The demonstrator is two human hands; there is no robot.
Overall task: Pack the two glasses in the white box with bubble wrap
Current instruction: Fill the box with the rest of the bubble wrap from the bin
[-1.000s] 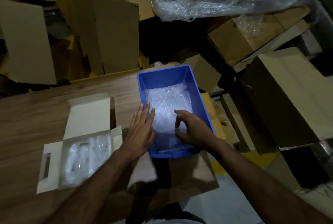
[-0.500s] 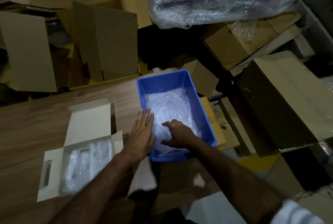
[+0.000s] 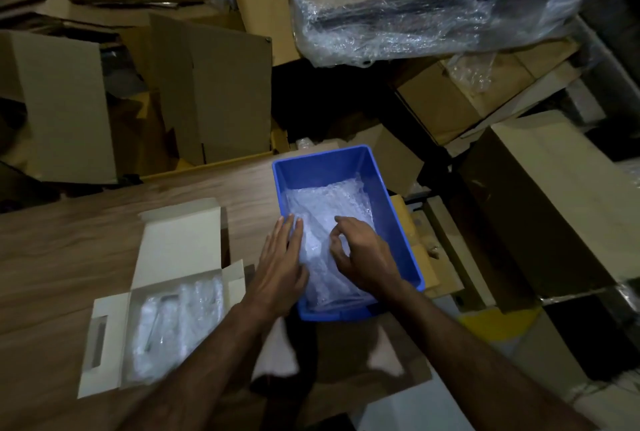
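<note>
A white box [image 3: 173, 250] lies open on the wooden table at the left, its lid flap folded back. Bubble-wrapped bundles [image 3: 180, 323] fill its inside; the glasses themselves cannot be made out. To its right stands a blue plastic bin [image 3: 391, 202] holding sheets of bubble wrap [image 3: 329, 209]. My left hand [image 3: 280, 264] rests flat over the bin's left rim with its fingers on the wrap. My right hand [image 3: 360, 254] is inside the bin, fingers curled and pinching at the bubble wrap.
The table's [image 3: 69, 250] far edge meets stacked brown cardboard boxes [image 3: 207, 91]. A large plastic-wrapped bundle [image 3: 426, 1] lies at the back right. More cartons [image 3: 554, 209] crowd the floor to the right of the bin. A piece of cardboard [image 3: 346, 361] sits under my arms.
My right hand slid left and farther into the bin and now curls its fingers on the bubble wrap. My left hand stayed on the bin's left rim.
</note>
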